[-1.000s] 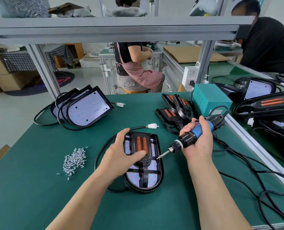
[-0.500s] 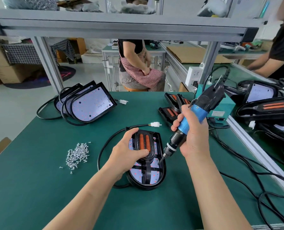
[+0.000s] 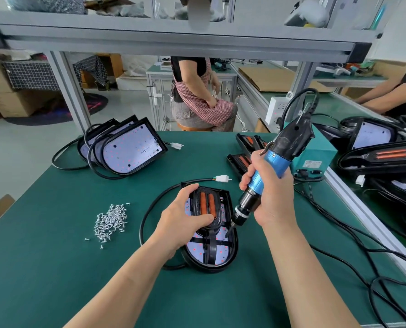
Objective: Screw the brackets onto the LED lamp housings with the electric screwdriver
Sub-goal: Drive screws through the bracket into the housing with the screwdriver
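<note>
The lamp housing (image 3: 217, 255) lies flat near the middle of the green surface (image 3: 55, 268), with the black bracket (image 3: 206, 204) laid along it. Your left grip (image 3: 183, 221) curls over the bracket's far end, thumb across it, holding it on the housing. Your right grip (image 3: 273, 197) is wrapped round the blue electric screwdriver (image 3: 267, 170), which is tilted with its bit down at the bracket's right edge. A pile of screws (image 3: 110, 221) lies to the left. A stack of housings (image 3: 126, 147) stands further back, and a teal box (image 3: 320, 155) sits behind the screwdriver.
</note>
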